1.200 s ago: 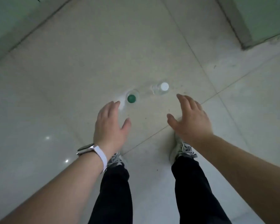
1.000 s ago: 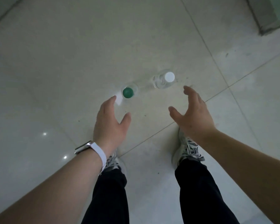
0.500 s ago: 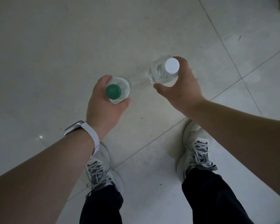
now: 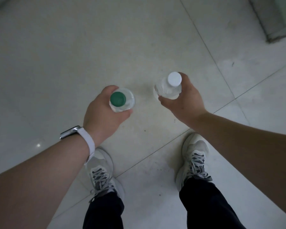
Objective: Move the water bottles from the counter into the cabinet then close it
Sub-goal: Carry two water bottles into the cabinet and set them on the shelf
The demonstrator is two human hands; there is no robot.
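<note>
I look straight down at a tiled floor. My left hand [image 4: 102, 114] grips a clear water bottle with a green cap [image 4: 117, 99], seen from above. My right hand [image 4: 183, 100] grips a second clear water bottle with a white cap [image 4: 174, 79]. Both bottles stand upright in my hands, side by side with a gap between them. Their lower parts are hidden by my fingers and by the top-down angle. No cabinet or counter is in view.
Pale floor tiles [image 4: 73, 47] fill the view. My two feet in light laced sneakers, the left [image 4: 102, 172] and the right [image 4: 194, 157], stand below the hands. A grey skirting or door-frame base [image 4: 269, 19] runs along the top right corner.
Both hands were open above two bottles standing on the floor; they have since closed round the bottles, and the bottles now look larger and nearer the camera.
</note>
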